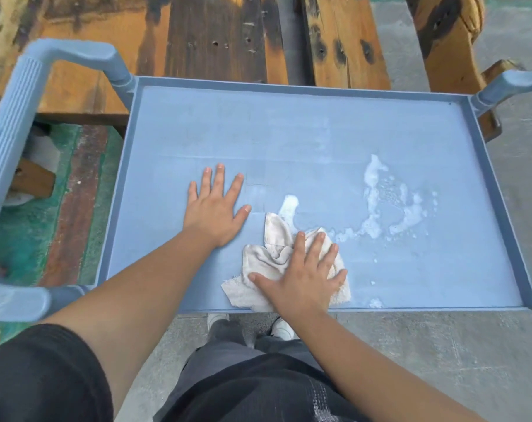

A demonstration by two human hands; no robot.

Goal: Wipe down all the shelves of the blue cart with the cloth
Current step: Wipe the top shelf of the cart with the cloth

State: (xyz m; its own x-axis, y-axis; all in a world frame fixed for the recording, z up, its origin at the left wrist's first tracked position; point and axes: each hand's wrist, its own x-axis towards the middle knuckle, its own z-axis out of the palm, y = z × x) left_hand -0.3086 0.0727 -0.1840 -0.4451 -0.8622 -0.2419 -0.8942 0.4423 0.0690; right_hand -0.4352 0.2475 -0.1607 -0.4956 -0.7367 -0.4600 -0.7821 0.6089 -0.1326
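Note:
The blue cart's top shelf (pixel 258 123) fills the middle of the head view, with a raised rim all round. White soapy foam (pixel 389 205) is smeared over its right half. A crumpled off-white cloth (pixel 270 254) lies near the shelf's front edge. My right hand (pixel 304 275) lies flat on the cloth, fingers spread, pressing it to the shelf. My left hand (pixel 216 208) rests palm down on the bare shelf just left of the cloth, fingers apart, holding nothing. The lower shelves are hidden under the top one.
A ribbed blue push handle (pixel 12 141) arches at the cart's left end, and a second handle (pixel 514 83) shows at the right. Weathered wooden benches (pixel 216 38) stand right behind the cart. Grey concrete floor (pixel 441 345) lies under my feet, painted green floor at left.

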